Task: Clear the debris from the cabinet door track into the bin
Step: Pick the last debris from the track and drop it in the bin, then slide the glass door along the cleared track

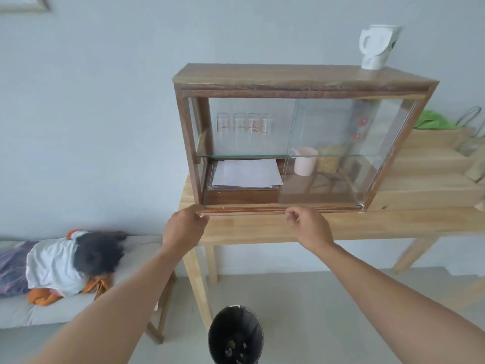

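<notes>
A wooden cabinet (304, 77) with sliding glass doors (336, 153) stands on a light wooden table (393, 222). The door track (246, 210) runs along its bottom front edge. My left hand (183, 229) rests at the track's left end, fingers curled against the corner. My right hand (308, 227) sits near the track's middle with thumb and fingertips pinched together; whether debris is in the pinch cannot be seen. A black bin (235, 334) stands on the floor below, with a few bits of debris at its bottom.
Inside the cabinet are glasses (244, 127), a stack of papers (246, 173) and a pink cup (304, 161). A white kettle (376, 46) sits on top. A person (65, 261) lies on a bench at the left. Bags (469, 143) lie on the table's right.
</notes>
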`<action>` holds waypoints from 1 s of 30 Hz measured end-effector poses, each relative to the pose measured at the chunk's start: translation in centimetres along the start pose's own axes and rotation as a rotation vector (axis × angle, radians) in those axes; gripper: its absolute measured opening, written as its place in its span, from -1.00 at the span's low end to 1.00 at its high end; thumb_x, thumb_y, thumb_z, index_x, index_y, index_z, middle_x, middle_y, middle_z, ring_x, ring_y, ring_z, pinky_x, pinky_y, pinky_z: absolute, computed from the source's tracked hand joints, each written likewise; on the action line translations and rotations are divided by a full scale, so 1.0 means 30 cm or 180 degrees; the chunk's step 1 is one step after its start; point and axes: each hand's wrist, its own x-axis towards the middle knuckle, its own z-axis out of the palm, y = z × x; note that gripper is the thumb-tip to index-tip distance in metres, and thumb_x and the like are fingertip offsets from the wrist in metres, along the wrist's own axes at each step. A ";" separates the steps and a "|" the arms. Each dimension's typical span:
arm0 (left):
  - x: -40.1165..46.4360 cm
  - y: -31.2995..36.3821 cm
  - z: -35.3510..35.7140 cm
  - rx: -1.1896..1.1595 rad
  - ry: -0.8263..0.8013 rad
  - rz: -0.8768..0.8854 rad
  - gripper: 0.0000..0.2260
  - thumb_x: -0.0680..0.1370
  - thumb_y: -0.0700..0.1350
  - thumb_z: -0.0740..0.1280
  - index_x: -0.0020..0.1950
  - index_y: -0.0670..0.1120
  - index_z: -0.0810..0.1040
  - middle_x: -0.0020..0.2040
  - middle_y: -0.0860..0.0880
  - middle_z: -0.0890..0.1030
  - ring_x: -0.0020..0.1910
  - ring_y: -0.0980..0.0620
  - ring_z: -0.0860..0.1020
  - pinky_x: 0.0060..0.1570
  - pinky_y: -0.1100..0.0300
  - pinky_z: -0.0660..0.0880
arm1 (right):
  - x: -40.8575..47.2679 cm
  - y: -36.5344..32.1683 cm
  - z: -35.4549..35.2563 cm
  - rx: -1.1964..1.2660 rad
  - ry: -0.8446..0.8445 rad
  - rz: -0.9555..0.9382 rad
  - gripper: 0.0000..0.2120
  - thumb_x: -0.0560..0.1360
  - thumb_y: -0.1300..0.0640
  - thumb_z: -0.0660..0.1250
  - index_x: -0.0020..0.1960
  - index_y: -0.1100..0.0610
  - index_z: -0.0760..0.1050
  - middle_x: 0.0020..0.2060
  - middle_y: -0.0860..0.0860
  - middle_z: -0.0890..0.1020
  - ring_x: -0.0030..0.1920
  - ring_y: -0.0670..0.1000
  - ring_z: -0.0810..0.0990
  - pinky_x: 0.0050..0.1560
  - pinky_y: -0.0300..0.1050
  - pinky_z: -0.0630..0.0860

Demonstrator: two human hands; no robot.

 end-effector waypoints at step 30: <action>0.164 0.078 0.043 -0.0720 0.0827 0.0669 0.12 0.52 0.07 0.56 0.66 0.30 -0.34 0.68 0.31 -0.23 0.62 0.24 0.01 0.35 0.00 0.35 | 0.402 0.087 -0.254 -0.2550 0.1438 -0.1776 0.27 0.41 -0.23 0.62 0.79 0.11 -0.12 0.77 0.26 -0.14 0.74 0.43 -0.13 0.62 0.61 -0.05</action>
